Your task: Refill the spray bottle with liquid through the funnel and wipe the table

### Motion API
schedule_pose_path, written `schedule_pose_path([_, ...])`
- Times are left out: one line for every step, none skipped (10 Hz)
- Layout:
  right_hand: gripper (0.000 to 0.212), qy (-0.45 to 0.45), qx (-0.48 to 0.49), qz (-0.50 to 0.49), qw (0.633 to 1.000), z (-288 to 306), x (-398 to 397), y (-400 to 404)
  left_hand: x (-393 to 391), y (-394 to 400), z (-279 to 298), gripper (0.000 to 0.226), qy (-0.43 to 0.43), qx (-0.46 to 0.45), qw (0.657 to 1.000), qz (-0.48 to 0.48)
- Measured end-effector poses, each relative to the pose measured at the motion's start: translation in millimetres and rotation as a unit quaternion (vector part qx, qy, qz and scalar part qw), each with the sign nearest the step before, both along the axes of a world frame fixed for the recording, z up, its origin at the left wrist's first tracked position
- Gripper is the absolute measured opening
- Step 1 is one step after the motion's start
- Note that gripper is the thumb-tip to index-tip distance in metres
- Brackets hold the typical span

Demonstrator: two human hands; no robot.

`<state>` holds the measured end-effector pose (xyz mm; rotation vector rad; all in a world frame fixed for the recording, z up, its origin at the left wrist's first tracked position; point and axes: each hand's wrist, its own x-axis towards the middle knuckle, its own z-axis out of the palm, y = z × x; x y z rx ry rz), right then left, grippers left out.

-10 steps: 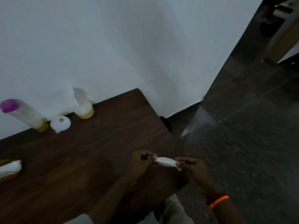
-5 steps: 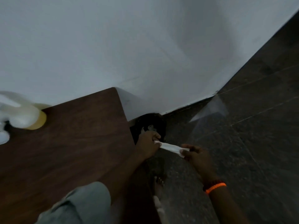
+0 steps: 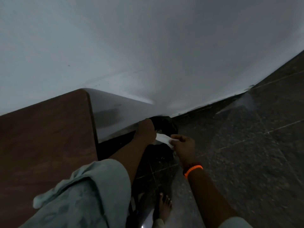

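Both hands hold one white wipe (image 3: 162, 139) stretched between them, off the right edge of the brown wooden table (image 3: 47, 135) and above a dark round shape (image 3: 164, 125) on the floor by the wall, perhaps a bin, though the light is too dim to be sure. The left hand (image 3: 145, 130) has its fingers curled round one end of the wipe; the right hand (image 3: 184, 148) pinches the other end between thumb and fingertips. An orange band (image 3: 193, 170) circles the right wrist, and a pale green sleeve (image 3: 85, 195) is rolled up above the left elbow. A bare foot (image 3: 164, 206) stands on the dark speckled floor tiles (image 3: 246, 153) below the hands. The white wall (image 3: 148, 55) fills the upper part of the view and meets the floor just behind the dark shape. No spray bottle or funnel shows in this view
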<state>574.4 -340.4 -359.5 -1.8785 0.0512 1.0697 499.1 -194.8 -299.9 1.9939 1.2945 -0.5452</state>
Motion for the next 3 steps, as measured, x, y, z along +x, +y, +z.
schedule_pose_path([0.021, -0.004, -0.007, 0.003, 1.0, -45.6, 7.9, 19.2, 6.3, 4.1, -36.1, 0.042, 0.021, 0.007, 1.0, 0.02])
schedule_pose_path([0.04, -0.015, -0.043, 0.077, 0.996, -81.4, 9.9, 32.8, 6.6, 7.0, -59.9, 0.045, 0.04, 0.012, 0.998, 0.041])
schedule_pose_path([0.037, -0.038, -0.067, 0.152, 0.985, -112.1, 6.2, 35.0, -0.7, 10.9, -81.9, 0.042, 0.071, 0.002, 0.997, 0.037])
